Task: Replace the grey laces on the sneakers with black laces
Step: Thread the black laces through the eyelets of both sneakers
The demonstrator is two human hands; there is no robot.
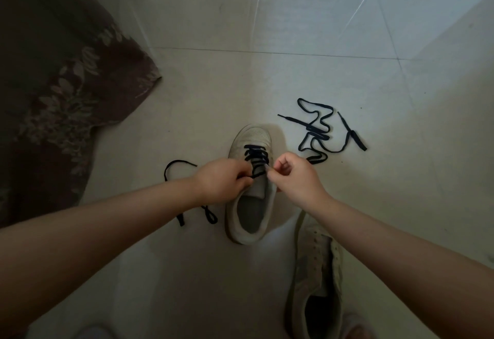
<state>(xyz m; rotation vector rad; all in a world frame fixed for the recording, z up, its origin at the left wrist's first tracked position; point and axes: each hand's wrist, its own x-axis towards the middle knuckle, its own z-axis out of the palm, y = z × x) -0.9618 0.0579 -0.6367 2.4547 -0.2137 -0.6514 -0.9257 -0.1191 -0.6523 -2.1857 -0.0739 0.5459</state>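
Observation:
A pale sneaker (250, 205) stands on the floor, toe pointing away, with a black lace (256, 158) threaded through its front eyelets. My left hand (220, 179) pinches one end of that lace at the tongue's left side; the rest of the lace trails off left in a loop (173, 167) and behind my forearm. My right hand (294, 177) pinches the shoe's right eyelet edge near the tongue. A second sneaker (315, 285), unlaced, lies at lower right under my right forearm. A second black lace (319, 131) lies loose beyond the first shoe.
A dark floral cloth (58, 92) covers the floor at the left. Pale floor tiles (294, 31) stretch ahead and to the right. Something pale shows at the bottom edge near my knees.

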